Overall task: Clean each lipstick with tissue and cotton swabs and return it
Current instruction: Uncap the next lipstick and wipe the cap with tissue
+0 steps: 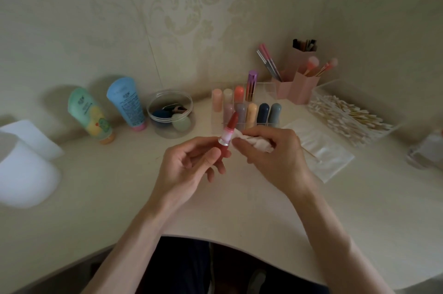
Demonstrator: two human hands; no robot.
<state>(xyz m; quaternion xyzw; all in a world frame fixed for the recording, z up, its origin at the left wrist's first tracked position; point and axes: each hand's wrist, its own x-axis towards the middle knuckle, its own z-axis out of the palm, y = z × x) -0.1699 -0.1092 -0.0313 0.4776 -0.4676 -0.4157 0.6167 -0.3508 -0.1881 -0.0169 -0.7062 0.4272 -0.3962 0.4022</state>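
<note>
My left hand (pixel 191 164) grips the base of an uncapped red lipstick (pixel 229 130), held upright above the table with its red bullet extended. My right hand (pixel 273 152) is closed around a crumpled white tissue (pixel 254 141) that touches the right side of the lipstick's clear collar. Behind them stands a clear organizer (pixel 261 92) with several capped lipsticks in pastel and dark colours and one tall purple tube (pixel 252 86). A clear box of cotton swabs (pixel 347 113) sits at the right. A single cotton swab (pixel 311 154) lies on a flat tissue pack (pixel 323 152).
Green (pixel 90 115) and blue (pixel 127 103) tubes stand at the left beside a round clear jar (pixel 171 113) of sponges. Pink brush holders (pixel 297 82) stand at the back right. White rounded objects (pixel 26 166) sit at far left. The table's curved front edge (pixel 215 239) is near my body.
</note>
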